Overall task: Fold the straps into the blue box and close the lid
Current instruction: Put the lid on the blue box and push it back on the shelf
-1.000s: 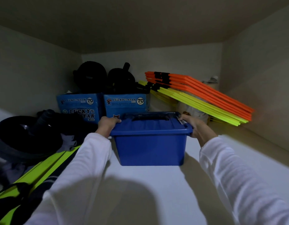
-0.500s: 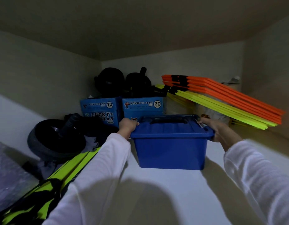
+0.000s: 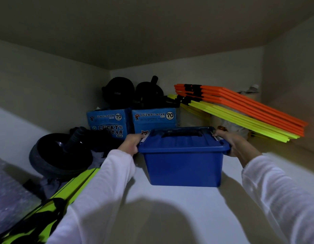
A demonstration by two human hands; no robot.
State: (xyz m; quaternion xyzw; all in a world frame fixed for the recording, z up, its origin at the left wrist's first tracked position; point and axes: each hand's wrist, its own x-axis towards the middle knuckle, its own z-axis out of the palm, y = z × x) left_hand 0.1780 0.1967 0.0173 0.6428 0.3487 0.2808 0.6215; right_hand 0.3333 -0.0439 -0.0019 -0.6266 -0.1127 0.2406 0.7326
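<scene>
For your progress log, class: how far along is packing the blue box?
Done: the lid sits shut on the blue box, no straps showing outside. In hand: the left hand and right hand grip its rim ends on the shelf. Left: apparently only letting go.

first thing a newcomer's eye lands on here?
The blue box, lid on, centre of the white shelf, gripped at its rim by the left hand and right hand. Next, the orange and yellow slats leaning at back right.
</scene>
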